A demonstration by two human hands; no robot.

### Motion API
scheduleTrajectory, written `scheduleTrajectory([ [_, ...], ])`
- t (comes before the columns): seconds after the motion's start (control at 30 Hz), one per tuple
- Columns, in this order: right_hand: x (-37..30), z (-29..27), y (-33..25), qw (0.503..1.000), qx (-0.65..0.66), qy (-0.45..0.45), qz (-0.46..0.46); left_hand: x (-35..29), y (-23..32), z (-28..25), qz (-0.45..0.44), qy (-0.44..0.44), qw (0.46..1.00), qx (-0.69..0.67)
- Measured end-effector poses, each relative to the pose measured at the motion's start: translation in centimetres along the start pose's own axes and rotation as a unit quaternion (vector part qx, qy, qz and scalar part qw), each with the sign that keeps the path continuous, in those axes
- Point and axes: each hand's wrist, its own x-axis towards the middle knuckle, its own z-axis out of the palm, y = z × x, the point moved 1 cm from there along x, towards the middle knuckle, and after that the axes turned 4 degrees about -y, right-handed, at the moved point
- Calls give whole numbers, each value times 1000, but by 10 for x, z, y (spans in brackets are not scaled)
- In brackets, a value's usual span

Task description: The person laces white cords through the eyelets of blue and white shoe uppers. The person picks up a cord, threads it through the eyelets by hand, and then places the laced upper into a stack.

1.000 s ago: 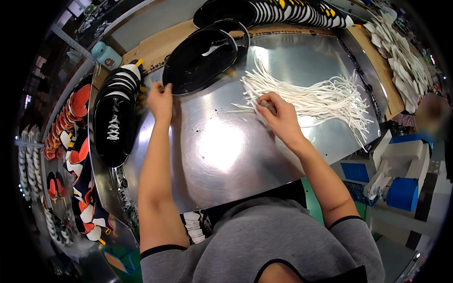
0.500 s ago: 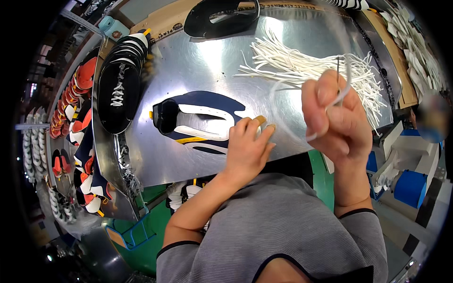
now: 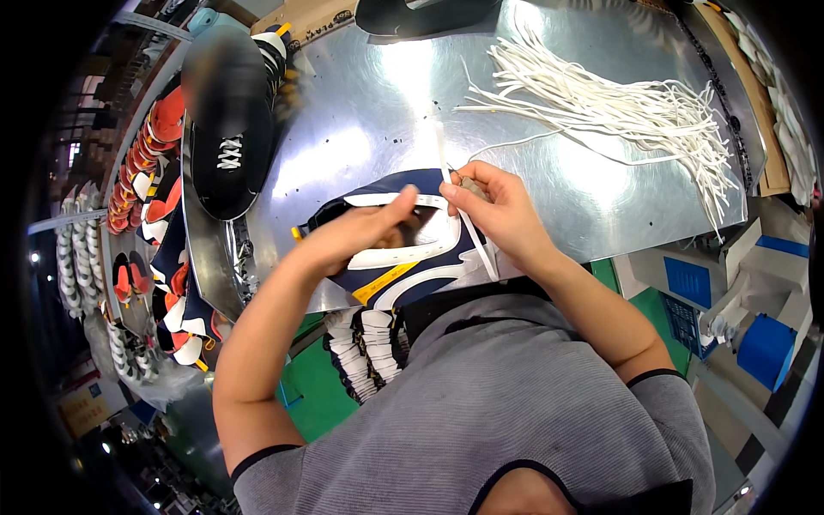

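A navy shoe upper [image 3: 418, 178] with a white eyelet band [image 3: 403, 255] and a yellow strip [image 3: 383, 283] lies at the near edge of the metal table. My left hand [image 3: 360, 230], blurred, is over its opening. Its thumb sticks out apart from the fingers, which reach into the opening and are partly hidden. At the band's right end my right hand [image 3: 498, 210] is closed, pinching a white shoelace [image 3: 479, 243] between thumb and fingers. The lace runs up past the fingertips and down to the right across the upper. Something small and dark shows behind those fingers; I cannot make it out.
A pile of white shoelaces [image 3: 601, 112] spreads over the table [image 3: 343, 103] at the far right. A row of black shoe uppers [image 3: 227, 172] stands along the left edge. Another black upper [image 3: 421, 19] lies at the back. Blue-and-white equipment [image 3: 760, 348] stands right of the table.
My right hand has come down from its raised place at the right to the upper, with the lace. My left hand has moved left from the upper's right end to its opening. The view has shifted.
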Motion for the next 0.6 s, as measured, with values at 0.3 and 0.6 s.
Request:
scheduleTrajectory([
  [0.3,-28,-6,-27,995,-28,-25,96,20,-10,45,199,56,905,-371],
  [0.6,-31,-3,-15,993,-114,3,44,8,-4,62,310,146,890,-302],
])
